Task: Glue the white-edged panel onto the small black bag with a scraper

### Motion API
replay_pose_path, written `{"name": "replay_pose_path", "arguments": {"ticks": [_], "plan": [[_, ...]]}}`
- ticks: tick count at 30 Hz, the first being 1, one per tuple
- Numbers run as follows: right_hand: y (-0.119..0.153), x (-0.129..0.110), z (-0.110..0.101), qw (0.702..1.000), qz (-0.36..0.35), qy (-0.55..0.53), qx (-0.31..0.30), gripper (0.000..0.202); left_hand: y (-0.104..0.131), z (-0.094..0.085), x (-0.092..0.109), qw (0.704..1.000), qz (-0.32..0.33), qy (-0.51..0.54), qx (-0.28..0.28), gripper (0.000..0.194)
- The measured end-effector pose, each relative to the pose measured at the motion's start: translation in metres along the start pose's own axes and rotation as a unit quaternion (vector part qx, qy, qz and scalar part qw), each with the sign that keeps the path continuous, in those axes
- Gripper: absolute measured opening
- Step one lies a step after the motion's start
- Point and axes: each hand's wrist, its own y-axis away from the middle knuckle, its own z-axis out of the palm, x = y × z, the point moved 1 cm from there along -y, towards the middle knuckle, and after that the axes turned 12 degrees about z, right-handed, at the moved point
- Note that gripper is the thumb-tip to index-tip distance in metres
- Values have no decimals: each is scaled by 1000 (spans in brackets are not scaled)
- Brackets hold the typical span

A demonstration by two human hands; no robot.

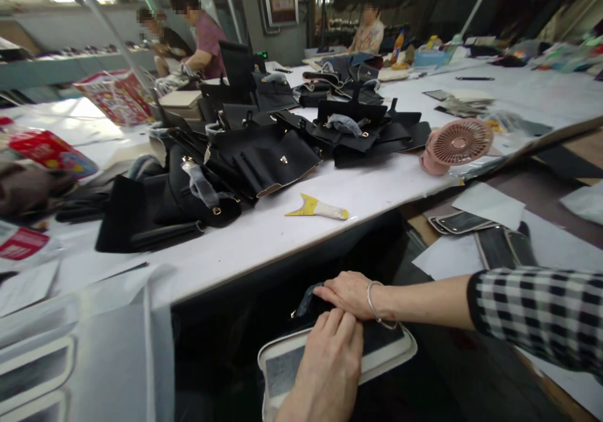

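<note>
1. Nearest, at the clock's centre with 12 straight ahead, a dark, rounded rectangular piece with a cream border (282, 372) lies under both hands, over a black surface.
2. The left hand (330, 362) lies across it from 6 o'clock, knuckles bent, fingertips close against the other hand; whether they pinch anything is hidden.
3. The right hand (348, 293), wearing a silver bangle (370, 299), reaches in from 3 o'clock. Its fingers lie together, palm down, tips at a dark handle in clear plastic wrap (308, 299) on the piece's far side; I cannot tell whether it grips.
4. The step in hand looks like pressing or aligning along that far edge. The next move seems to call for one hand to steady the piece and the fingertips to work evenly, clear of the handle.
5. At 9 o'clock, cream-bordered dark panels (32, 367) lie on a translucent sheet; at 2 o'clock, small dark panels with pale edges (502, 246) lie among white papers.
6. At 12 o'clock, on the white table (377, 186), lies a yellow, forked flat tool with a whitish wrapped grip (308, 206); a pink fan (459, 146) stands at 1.
7. Farther, between 11 and 12, black leather-look bags (264, 152) are heaped; co-workers sit beyond.
</note>
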Motion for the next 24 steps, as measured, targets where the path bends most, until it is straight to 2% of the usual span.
{"name": "replay_pose_path", "arguments": {"ticks": [2,4,6,8,10,12,14,15,17,20,24], "plan": [[2,-3,0,999,-9,31,11,54,9,-6,-1,996,-13,78,31,35],[3,-7,1,998,-32,56,16,48,25,-15,-6,984,-43,139,101,44],[4,-11,1,995,-55,75,21,44,47,-23,-15,962,-107,171,185,44],[5,-16,0,994,-70,85,25,51,72,-27,-30,924,-201,211,246,34],[6,-20,-1,993,-81,88,21,60,96,-23,-46,859,-303,311,272,28],[6,-22,-2,992,-96,85,7,60,113,-11,-63,753,-389,447,285,37],[6,-23,-3,991,-109,78,-9,58,123,10,-76,645,-451,550,281,49],[5,-24,-3,990,-115,75,-17,57,124,22,-80,607,-471,579,271,53],[4,-27,-3,989,-127,70,-27,56,119,47,-87,565,-486,620,245,58],[2,-34,-1,987,-142,62,-36,55,107,76,-92,521,-492,657,236,63],[-4,-48,4,984,-163,49,-54,54,98,93,-94,481,-499,668,270,74]]}}
